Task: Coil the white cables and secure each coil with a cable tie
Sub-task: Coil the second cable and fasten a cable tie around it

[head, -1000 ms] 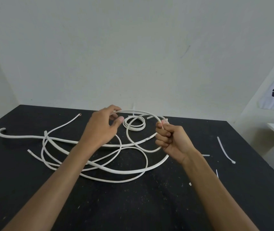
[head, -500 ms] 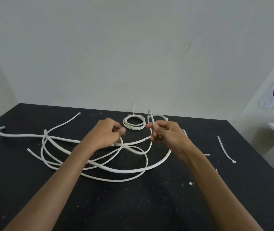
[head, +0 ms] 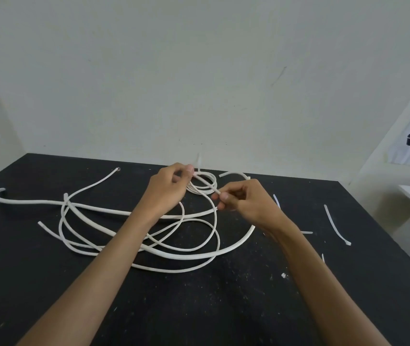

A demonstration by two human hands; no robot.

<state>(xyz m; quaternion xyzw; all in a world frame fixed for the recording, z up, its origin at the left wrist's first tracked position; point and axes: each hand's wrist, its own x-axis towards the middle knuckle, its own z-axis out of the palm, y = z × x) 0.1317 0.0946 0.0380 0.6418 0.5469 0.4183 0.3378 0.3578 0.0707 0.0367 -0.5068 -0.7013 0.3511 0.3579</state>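
Both hands' fingers (head: 220, 196) pinch the thin white cable (head: 205, 183); keep loops even, tension steady between them.

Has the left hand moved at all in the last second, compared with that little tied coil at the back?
Yes. The left hand dipped toward the person, then returned; its fingertips now reach the small tied coil.

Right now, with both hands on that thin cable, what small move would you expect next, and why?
Probably the left hand carries its pinch over to the right hand to close a first loop. Both pinch the same thin cable, a short span held up between them, and the rest trails uncoiled onto the table. The tied coil behind looks finished.
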